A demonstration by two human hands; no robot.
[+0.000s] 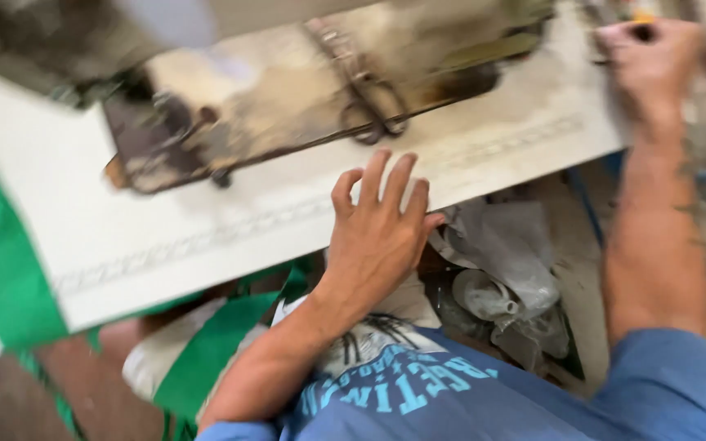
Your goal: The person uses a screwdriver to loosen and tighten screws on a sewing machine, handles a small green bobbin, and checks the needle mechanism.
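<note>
Flat, left hand [379, 233] on table edge [206, 245], fingers spread

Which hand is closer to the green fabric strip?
Left. The left hand rests flat on the white table's edge, just above the green fabric strip; the right hand is far off, top right.

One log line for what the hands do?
left hand: flat on white table edge | right hand: at far corner, grip unclear | green strip: draped over table

Blurry shot. Left hand [379, 231] flat on white bench [206, 220] edge, fingers spread, just below sewing machine [288, 90]. Right hand [651, 61] far right, curled on sth small. Green fabric strip [2, 245] crosses bench at left.
</note>
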